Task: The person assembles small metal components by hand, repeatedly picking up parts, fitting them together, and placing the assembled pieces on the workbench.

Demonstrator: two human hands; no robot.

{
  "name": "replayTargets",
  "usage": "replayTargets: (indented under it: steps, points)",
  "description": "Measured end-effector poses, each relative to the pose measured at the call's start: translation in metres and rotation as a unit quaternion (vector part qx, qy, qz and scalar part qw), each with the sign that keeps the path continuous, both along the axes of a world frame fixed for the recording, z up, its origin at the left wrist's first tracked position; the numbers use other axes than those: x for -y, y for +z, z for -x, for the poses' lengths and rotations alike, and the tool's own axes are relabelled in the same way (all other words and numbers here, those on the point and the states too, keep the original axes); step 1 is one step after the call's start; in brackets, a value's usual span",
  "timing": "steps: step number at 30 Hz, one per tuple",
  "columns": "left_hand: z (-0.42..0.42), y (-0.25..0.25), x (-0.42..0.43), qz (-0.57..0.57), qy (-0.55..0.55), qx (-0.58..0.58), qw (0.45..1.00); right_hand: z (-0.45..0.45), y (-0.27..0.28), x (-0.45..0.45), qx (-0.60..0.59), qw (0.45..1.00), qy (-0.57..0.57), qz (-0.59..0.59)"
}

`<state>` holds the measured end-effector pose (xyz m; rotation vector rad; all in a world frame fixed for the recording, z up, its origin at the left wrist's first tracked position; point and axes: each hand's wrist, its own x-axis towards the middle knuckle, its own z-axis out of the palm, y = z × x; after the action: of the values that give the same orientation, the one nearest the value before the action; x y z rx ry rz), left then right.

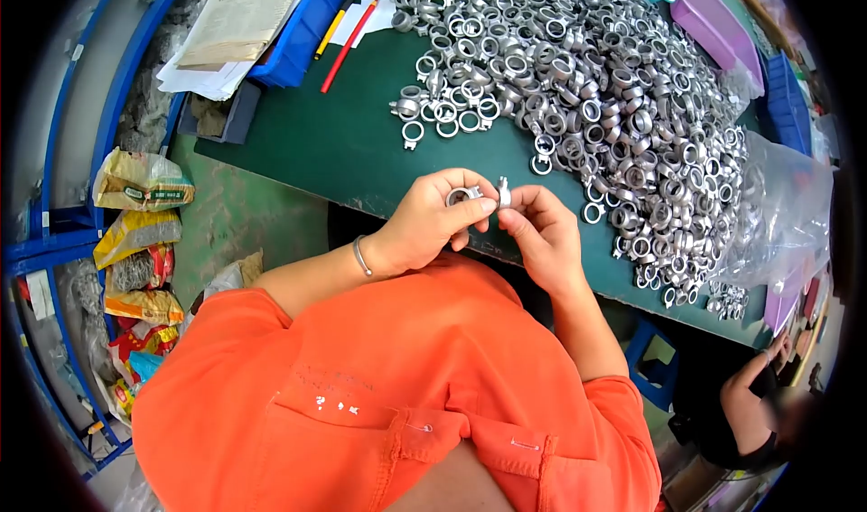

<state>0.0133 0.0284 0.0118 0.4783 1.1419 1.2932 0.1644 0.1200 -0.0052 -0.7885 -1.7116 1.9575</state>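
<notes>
Pinching a metal ring between thumb and fingers, the left grip is closed on it above the near edge of the green surface. The right grip has a second ring caught between thumb and fingertips, turned nearly edge-on, its small stub pointing away from the wearer. From where I stand, both pieces look light enough for a fingertip hold, and stiff; I'd expect metal that won't easily bend or break. The smooth band could turn under a fingertip, so the outer wall, or the stub, seems the surest place to take hold. Beyond them lies a heap of similar silvery rings, satin grey, round and open-centred, many with a short lug jutting from the rim. A crinkled clear bag slumps beside it, soft and filmy against all that hard metal.
</notes>
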Motion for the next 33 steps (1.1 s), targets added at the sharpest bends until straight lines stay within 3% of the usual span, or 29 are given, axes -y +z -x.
replayTargets:
  steps: [4, 7, 9, 10, 11, 13, 20, 21, 23, 24, 25, 26, 27, 28, 29, 30, 32, 33]
  points:
    - [0.003, 0.002, 0.001, 0.010, -0.019, -0.009, 1.000, -0.004, 0.002, 0.006, -0.036, 0.998, 0.000, 0.056]
    - [0.002, 0.004, 0.002, 0.017, -0.025, -0.050, 0.998, -0.004, 0.005, 0.007, 0.001, 0.999, 0.004, -0.042]
    - [0.002, 0.002, 0.002, 0.016, -0.029, -0.084, 0.996, -0.004, 0.003, 0.001, -0.002, 0.941, 0.011, -0.339]
    - [0.001, -0.002, 0.002, -0.060, -0.022, -0.178, 0.982, -0.004, 0.000, 0.001, -0.002, 0.941, 0.013, -0.339]
    - [0.000, -0.004, 0.002, -0.135, -0.014, -0.270, 0.953, -0.005, -0.004, 0.002, -0.026, 0.969, -0.010, -0.244]
    - [0.001, 0.000, 0.003, -0.132, -0.021, -0.273, 0.953, -0.006, -0.003, 0.005, -0.051, 0.996, -0.041, -0.055]
    - [0.001, -0.006, 0.003, -0.202, -0.038, -0.346, 0.915, -0.004, 0.011, -0.001, -0.022, 0.988, -0.022, 0.150]
    - [0.000, -0.003, 0.004, -0.203, -0.038, -0.346, 0.915, -0.002, 0.011, 0.005, -0.049, 0.994, -0.025, 0.099]
    - [-0.002, 0.006, 0.004, 0.017, -0.035, -0.154, 0.987, 0.003, 0.001, 0.008, -0.130, 0.988, -0.056, -0.059]
    - [0.000, 0.006, 0.003, 0.016, -0.034, -0.155, 0.987, 0.001, 0.004, 0.003, -0.075, 0.956, -0.050, -0.279]
    - [0.003, 0.004, 0.001, 0.051, 0.000, 0.037, 0.998, 0.002, 0.010, 0.002, -0.086, 0.950, -0.005, -0.301]
    - [0.005, 0.001, 0.001, 0.085, 0.034, 0.227, 0.970, 0.004, 0.018, 0.003, -0.097, 0.941, 0.040, -0.322]
    - [0.006, -0.007, 0.002, 0.063, 0.026, 0.284, 0.956, 0.009, 0.022, 0.004, -0.114, 0.928, 0.046, -0.351]
    - [0.006, -0.012, 0.003, 0.061, 0.025, 0.283, 0.957, 0.010, 0.018, 0.000, -0.115, 0.927, 0.046, -0.353]
    - [0.006, -0.014, 0.004, 0.086, 0.003, 0.246, 0.966, 0.010, 0.010, -0.008, -0.052, 0.899, -0.017, -0.434]
    - [0.006, -0.017, 0.004, 0.110, -0.019, 0.208, 0.972, 0.010, 0.003, -0.016, 0.011, 0.858, -0.081, -0.507]
    - [0.006, -0.019, 0.005, 0.092, -0.022, 0.219, 0.971, 0.014, -0.004, -0.037, 0.164, 0.771, -0.123, -0.602]
    - [0.005, -0.017, 0.005, 0.082, -0.027, 0.203, 0.975, 0.015, -0.006, -0.044, 0.205, 0.755, -0.109, -0.613]
